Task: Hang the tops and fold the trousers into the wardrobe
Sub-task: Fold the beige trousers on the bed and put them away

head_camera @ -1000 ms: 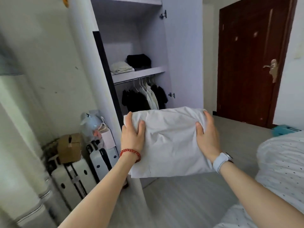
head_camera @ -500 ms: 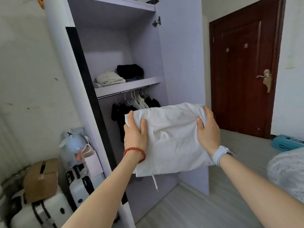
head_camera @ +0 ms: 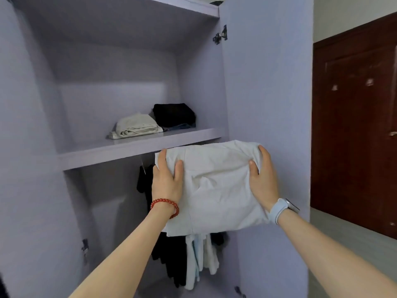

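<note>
Our left hand (head_camera: 166, 181) and right hand (head_camera: 261, 177) grip the folded pale-grey cotton trousers (head_camera: 217, 186) by both side edges, just below the lilac wardrobe shelf (head_camera: 133, 148); we should lift them level and slide them in beside the folded cream garment (head_camera: 135, 125).

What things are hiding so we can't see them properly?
- Hanging clothes, head view: their tops and hangers are hidden behind the folded white trousers.
- Fingertips of the left hand and right hand: tucked under the trousers.
- Something dark on the wardrobe top: cut off by the picture's upper edge.
</note>
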